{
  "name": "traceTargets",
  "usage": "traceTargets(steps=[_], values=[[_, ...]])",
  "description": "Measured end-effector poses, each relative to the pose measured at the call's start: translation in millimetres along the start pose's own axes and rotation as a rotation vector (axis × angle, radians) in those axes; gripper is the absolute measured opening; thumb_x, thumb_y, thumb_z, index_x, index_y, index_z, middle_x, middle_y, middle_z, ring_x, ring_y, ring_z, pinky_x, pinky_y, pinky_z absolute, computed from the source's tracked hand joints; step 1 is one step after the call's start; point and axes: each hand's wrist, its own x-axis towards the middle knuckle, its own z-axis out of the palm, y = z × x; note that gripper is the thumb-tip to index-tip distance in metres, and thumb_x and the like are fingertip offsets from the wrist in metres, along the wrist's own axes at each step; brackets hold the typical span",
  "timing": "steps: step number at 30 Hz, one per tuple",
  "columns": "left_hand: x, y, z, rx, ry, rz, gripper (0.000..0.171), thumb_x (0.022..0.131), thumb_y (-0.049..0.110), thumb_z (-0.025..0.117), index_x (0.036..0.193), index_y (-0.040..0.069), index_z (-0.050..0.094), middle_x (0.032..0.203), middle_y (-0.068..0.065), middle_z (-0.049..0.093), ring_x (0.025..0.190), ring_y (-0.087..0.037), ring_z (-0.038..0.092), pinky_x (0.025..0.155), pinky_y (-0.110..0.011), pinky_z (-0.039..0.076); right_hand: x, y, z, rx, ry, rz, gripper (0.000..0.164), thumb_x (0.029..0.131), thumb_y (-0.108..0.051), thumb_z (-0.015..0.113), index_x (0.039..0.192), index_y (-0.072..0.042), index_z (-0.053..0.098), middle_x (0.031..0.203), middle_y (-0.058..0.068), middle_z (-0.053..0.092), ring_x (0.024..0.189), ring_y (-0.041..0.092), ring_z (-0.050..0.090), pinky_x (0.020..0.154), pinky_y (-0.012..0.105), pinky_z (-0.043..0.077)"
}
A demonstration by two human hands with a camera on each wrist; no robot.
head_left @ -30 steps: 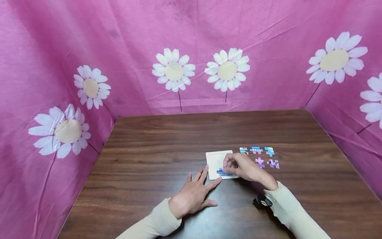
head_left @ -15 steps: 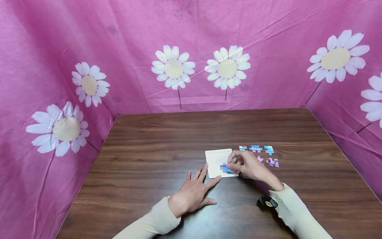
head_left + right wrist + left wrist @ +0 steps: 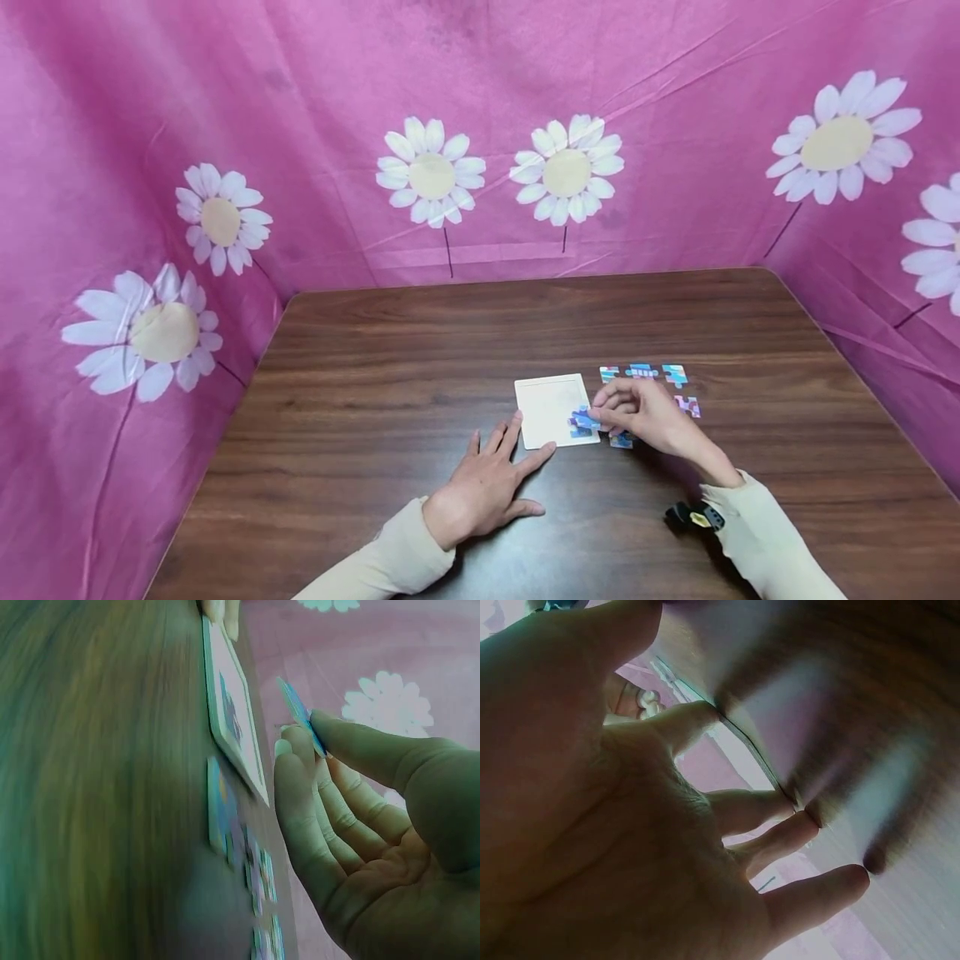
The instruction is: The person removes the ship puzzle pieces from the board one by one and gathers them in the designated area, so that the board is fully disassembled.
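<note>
My right hand [image 3: 651, 414] pinches a blue jigsaw puzzle piece [image 3: 584, 417] between thumb and forefinger, over the right side of a square white puzzle tray [image 3: 542, 407]. In the right wrist view the held puzzle piece [image 3: 298, 712] is raised off the tray and tilted. Inside the tray's lower right corner lies another bluish piece [image 3: 228, 709], partly covered by the held one in the head view. My left hand [image 3: 482, 490] has its fingers spread, with fingertips at the tray's left and near edges. The left wrist view shows these straight fingers [image 3: 817, 900] touching down along the edge.
Several loose pieces lie right of the tray: a blue one [image 3: 642, 372], a light blue one [image 3: 675, 374], a pink one [image 3: 687, 406] and one near the tray's corner [image 3: 622, 440]. The brown wooden table [image 3: 360, 400] is backed by a pink flowered curtain [image 3: 322, 167].
My right hand has moved rightward across the tray, carrying the blue puzzle piece, which is now tilted up. A piece in the tray's corner has come into view. The left hand stays put.
</note>
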Motion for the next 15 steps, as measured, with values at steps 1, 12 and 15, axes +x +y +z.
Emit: traceTargets(steps=[1, 12, 15], values=[[0.0, 0.5, 0.3, -0.003, 0.0, 0.002, 0.078, 0.096, 0.07, 0.054, 0.164, 0.045, 0.025, 0.174, -0.019, 0.019, 0.157, -0.033, 0.035, 0.117, -0.06, 0.042, -3, 1, -3, 0.0, 0.009, 0.008, 0.017, 0.097, -0.017, 0.075, 0.101, -0.002, 0.071, 0.088, 0.013, 0.077, 0.069, 0.017, 0.073, 0.063, 0.033, 0.061], [-0.5, 2.0, 0.3, -0.008, 0.01, 0.004, 0.079, 0.095, 0.07, 0.055, 0.164, 0.047, 0.024, 0.174, -0.019, 0.018, 0.156, -0.034, 0.036, 0.117, -0.061, 0.042, -27, 22, -24, 0.049, 0.063, 0.056, 0.019, 0.096, -0.009, 0.074, 0.104, 0.007, 0.068, 0.088, 0.016, 0.077, 0.066, 0.013, 0.072, 0.063, 0.036, 0.063], [-0.3, 1.8, -0.7, -0.004, 0.011, 0.003, 0.08, 0.095, 0.07, 0.055, 0.164, 0.047, 0.024, 0.174, -0.019, 0.018, 0.157, -0.034, 0.035, 0.116, -0.061, 0.043, -33, 27, -28, 0.035, 0.078, 0.062, 0.019, 0.096, -0.011, 0.074, 0.104, 0.006, 0.069, 0.088, 0.015, 0.077, 0.065, 0.013, 0.072, 0.063, 0.036, 0.063]])
